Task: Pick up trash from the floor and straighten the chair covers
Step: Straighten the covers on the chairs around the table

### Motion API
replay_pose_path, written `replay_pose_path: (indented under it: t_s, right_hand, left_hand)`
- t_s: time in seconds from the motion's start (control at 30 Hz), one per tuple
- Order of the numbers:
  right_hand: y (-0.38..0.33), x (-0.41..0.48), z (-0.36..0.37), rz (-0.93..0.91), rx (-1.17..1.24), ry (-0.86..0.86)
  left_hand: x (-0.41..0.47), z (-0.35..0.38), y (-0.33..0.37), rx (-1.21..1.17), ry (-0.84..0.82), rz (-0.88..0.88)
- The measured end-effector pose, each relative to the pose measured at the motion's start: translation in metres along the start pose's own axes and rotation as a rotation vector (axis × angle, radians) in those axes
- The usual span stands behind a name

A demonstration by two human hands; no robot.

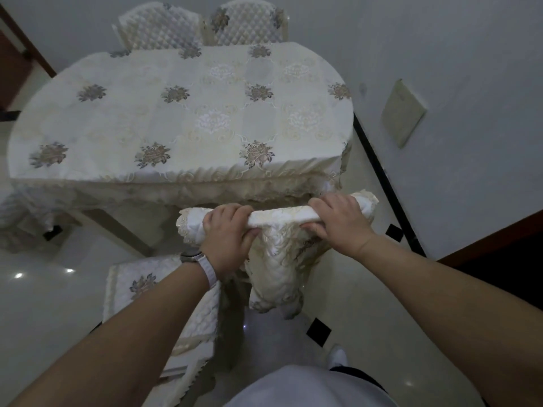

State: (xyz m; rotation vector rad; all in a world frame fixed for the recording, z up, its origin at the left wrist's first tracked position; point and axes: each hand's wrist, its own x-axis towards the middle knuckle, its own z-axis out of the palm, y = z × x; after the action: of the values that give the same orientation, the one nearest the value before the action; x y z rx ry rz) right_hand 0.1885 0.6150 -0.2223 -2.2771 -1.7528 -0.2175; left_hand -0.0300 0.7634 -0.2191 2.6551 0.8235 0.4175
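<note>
Presently, left hand [227,232] and right hand [338,220] both clamped on bunched chair cover [279,227] atop chair back, just before cloth-draped bench [182,113], second covered chair [158,292] beside, left.

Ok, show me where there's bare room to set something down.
The tablecloth is bare from its near hem to the two far chairs. The floor left of the near seat is open too. It is crowded at the chair cover, gripped by the left hand and right hand.
</note>
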Motion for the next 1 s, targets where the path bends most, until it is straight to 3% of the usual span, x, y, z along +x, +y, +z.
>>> replay_pose_path:
  t_s: [0.17,0.53,1.0]
  right_hand:
    - [-0.003,0.005,0.026,-0.015,-0.076,-0.086]
    - [0.042,0.057,0.056,-0.067,-0.048,0.05]
    - [0.05,0.114,0.067,0.01,-0.072,-0.125]
  left_hand:
    - [0.005,0.01,-0.021,-0.015,-0.078,-0.008]
    - [0.067,0.031,-0.032,-0.014,-0.039,-0.002]
    - [0.132,0.035,-0.073,0.01,-0.126,0.029]
